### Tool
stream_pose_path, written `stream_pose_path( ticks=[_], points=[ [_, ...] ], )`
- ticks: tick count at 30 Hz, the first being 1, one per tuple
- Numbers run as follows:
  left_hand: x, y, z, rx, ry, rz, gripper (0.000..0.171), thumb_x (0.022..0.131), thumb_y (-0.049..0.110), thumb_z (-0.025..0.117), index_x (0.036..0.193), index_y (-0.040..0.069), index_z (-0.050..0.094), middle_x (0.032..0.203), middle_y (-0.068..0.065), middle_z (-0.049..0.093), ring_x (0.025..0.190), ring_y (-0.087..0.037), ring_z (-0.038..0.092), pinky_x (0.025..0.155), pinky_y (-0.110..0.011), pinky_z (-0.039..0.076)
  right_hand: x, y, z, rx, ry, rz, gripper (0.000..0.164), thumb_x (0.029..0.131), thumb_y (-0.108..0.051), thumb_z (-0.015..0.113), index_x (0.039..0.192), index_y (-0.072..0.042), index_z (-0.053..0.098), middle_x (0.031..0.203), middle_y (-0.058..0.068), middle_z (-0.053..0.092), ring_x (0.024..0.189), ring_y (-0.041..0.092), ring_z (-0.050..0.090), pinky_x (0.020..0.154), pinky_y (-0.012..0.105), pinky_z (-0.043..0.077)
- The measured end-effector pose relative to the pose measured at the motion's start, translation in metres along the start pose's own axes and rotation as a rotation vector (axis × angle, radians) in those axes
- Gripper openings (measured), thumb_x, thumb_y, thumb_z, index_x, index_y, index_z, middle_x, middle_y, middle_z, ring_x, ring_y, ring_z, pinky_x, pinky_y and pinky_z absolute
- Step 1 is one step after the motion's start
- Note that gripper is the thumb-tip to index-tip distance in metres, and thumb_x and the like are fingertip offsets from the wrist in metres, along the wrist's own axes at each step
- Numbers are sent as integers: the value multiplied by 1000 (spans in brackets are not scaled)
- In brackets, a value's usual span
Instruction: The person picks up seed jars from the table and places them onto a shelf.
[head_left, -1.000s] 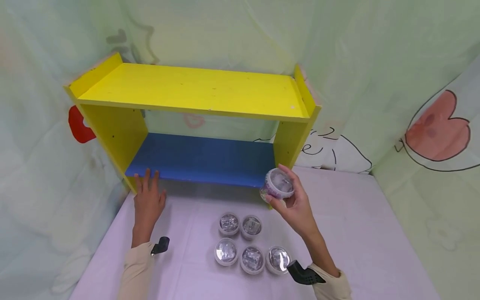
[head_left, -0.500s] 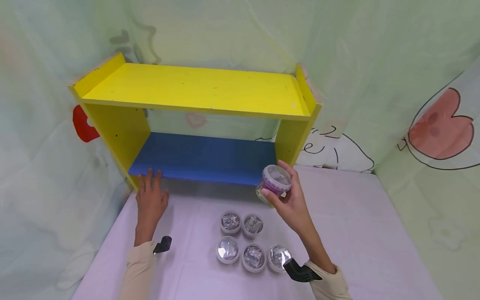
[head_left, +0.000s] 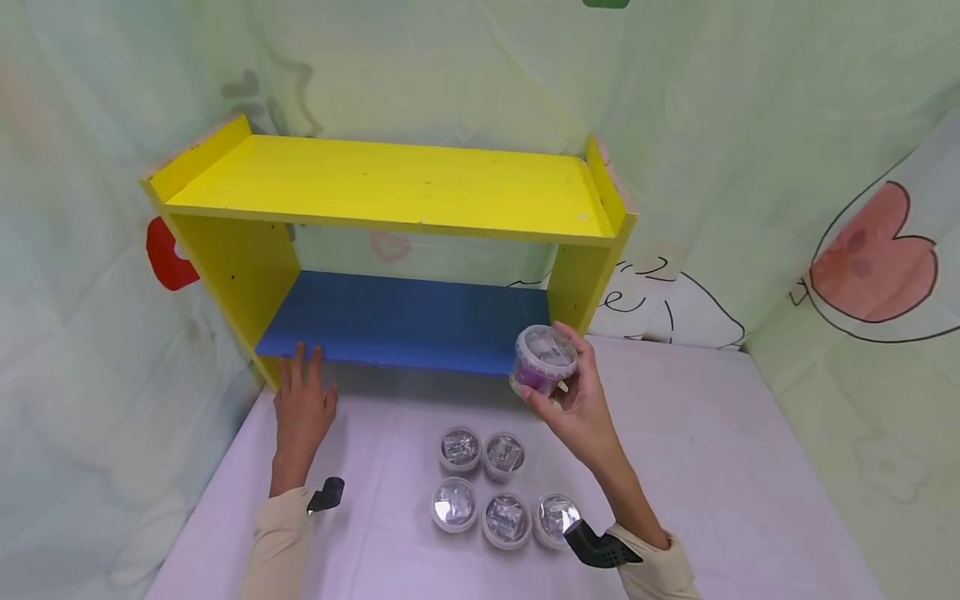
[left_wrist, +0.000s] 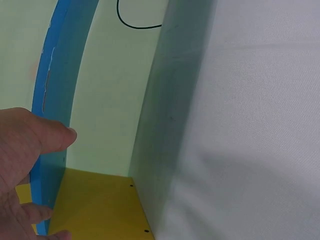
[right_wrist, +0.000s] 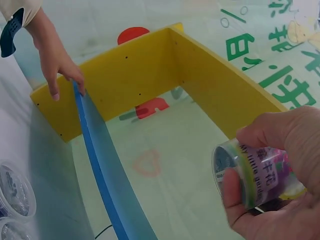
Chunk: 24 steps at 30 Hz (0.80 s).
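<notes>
My right hand (head_left: 582, 408) holds a small clear plastic tub with a lid (head_left: 542, 354) between thumb and fingers, in front of the right end of the blue shelf. In the right wrist view a purple label with "My little garden" and flowers wraps this tub (right_wrist: 265, 172). My left hand (head_left: 302, 417) rests its fingertips on the front edge of the blue shelf board (head_left: 412, 321), near its left end. The left wrist view has the thumb against the edge of the blue board (left_wrist: 47, 95). Several lidded tubs (head_left: 506, 521) stand on the table below the shelf.
A yellow shelf unit (head_left: 420, 183) with raised side panels stands at the back of the table, its open back against a printed cloth wall (head_left: 697, 125). A light lilac cloth (head_left: 735, 467) covers the table. The standing tubs form two rows.
My right hand has moved the tub slightly left and tilted it more upright, toward the blue shelf's edge. My left hand stays at the shelf edge; the standing tubs are unmoved.
</notes>
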<state>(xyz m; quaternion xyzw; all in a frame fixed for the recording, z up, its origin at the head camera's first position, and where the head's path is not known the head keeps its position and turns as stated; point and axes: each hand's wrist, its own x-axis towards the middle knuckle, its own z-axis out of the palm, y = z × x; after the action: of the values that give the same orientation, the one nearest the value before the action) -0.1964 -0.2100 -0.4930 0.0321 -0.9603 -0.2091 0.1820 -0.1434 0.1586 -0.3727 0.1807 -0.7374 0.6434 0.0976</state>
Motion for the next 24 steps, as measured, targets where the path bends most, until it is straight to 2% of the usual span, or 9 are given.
stream_pose_path(
  ticks=[5,11,17,24],
  points=[
    [0,0,0,-11,8,2,68,92,13,64,150,2,30,159,-23,18,141,-54,22,93,-75,39,3,-6,5,-44,26,-22,90,79,12,71,151,-10,21,137,20,47,116,12,55,93,16,50],
    [0,-1,1,-26,14,15,67,92,12,64,149,1,31,159,-24,18,140,-52,26,88,-75,42,8,-11,8,-37,60,-47,91,78,13,72,152,-9,22,137,18,47,117,14,54,93,17,50],
    [-1,-1,-1,-35,-6,0,67,92,12,63,150,1,30,159,-24,17,140,-51,27,89,-74,42,15,-19,8,-11,82,-119,92,78,15,71,152,-13,24,136,15,48,118,18,55,95,19,50],
    [0,-1,0,-42,8,19,66,93,12,63,149,2,31,159,-23,18,138,-50,32,87,-73,44,28,-37,9,24,93,-218,90,77,18,69,151,-9,25,134,8,49,116,24,54,96,20,50]
  ],
)
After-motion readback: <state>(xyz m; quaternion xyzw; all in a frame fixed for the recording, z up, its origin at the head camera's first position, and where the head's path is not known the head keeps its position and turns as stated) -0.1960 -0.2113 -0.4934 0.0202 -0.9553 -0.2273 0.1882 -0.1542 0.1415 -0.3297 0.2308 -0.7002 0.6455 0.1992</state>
